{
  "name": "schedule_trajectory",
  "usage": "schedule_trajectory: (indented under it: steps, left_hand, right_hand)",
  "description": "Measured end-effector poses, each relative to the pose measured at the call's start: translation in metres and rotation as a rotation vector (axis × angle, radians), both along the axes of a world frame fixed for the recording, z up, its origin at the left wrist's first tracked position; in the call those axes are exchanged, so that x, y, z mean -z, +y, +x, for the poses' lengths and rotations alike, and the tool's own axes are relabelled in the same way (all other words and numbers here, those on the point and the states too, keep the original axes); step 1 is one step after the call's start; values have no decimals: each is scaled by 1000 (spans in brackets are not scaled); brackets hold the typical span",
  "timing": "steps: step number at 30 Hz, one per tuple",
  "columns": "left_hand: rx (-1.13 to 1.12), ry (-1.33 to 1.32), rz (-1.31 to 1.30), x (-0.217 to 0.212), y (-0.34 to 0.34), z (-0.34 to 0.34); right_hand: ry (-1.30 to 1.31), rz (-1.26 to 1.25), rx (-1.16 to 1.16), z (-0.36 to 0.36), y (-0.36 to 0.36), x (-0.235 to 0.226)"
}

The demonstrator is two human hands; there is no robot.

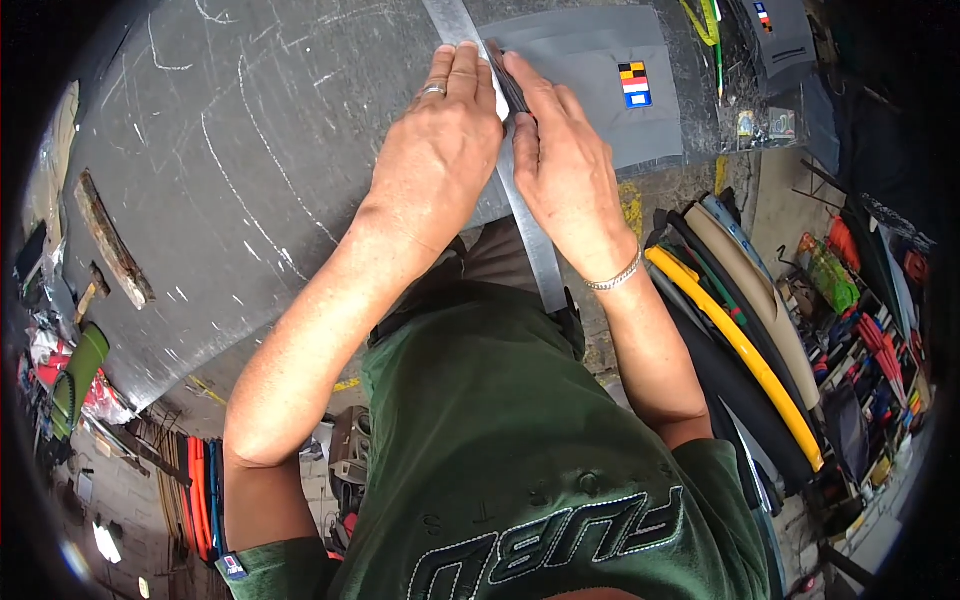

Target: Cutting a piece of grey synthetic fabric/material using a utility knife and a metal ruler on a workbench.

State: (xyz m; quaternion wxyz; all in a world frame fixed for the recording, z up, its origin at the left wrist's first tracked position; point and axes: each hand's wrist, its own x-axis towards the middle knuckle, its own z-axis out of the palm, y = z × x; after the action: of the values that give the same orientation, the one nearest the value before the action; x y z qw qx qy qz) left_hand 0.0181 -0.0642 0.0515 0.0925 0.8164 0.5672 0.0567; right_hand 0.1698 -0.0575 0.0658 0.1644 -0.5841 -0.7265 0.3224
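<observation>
I logged a cluttered room (860, 340) around a dark, scuffed, chalk-marked worktop (200, 200). My green shirt (480, 400) bore large raised lettering (550, 545). On the worktop lay a grey sheet (645, 130), a metal ruler (530, 235) along its left side. My left hand (440, 140) pressed the ruler, fingers together; my right hand (565, 165) pinched a dark slim piece (509, 85) alongside. The sheet carried a multicoloured label (635, 85).

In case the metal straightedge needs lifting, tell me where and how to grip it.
Probably best: pinch the metal straightedge by its near end, coming from the person's side, thumb on top, fingers beneath. That thin, flat end juts past the edge of the dark work surface, so both faces look reachable; the left hand lies over it farther away.
</observation>
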Motion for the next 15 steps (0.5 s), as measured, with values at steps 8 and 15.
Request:
schedule_trajectory:
  steps: [8, 15]
  left_hand:
    - [11, 28, 19, 0, -1, 0]
    - [8, 20, 26, 2, 0, 0]
  right_hand:
    - [-31, -17, -13, 0, 1, -2]
    - [-84, -64, -41, -2, 5, -9]
